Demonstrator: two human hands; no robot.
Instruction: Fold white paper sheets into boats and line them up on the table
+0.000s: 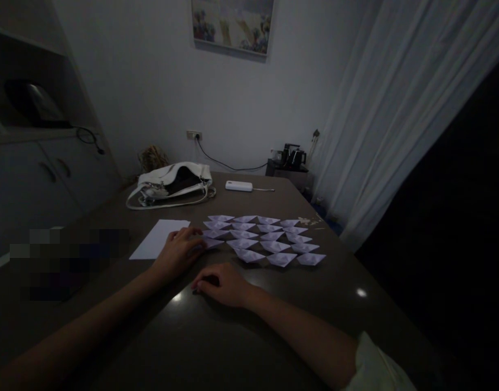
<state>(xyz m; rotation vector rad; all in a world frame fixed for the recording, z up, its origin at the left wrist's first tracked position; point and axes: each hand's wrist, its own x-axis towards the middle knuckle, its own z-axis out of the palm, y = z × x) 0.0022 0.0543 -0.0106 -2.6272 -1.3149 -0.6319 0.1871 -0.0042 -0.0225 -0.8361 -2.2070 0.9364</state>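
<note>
Folded white paper boats (275, 246) sit in several rows on the dark tabletop. My left hand (179, 252) is at the left edge of these rows, its fingers closed around the end of a paper boat (212, 243); the fingertips are partly hidden. Nearer to me, my right hand (223, 285) rests on the table in front of the boats. Its fingers are curled in, thumb close to the index finger, and I see nothing held there. White sheets of paper (157, 239) lie flat beside and partly behind my left hand.
A white handbag (174, 182) lies at the back left of the table. Right of it is a white power bank (239, 186) with a short cable. Small beige scraps (310, 221) lie near the right edge. A blurred patch (70, 263) covers the left side.
</note>
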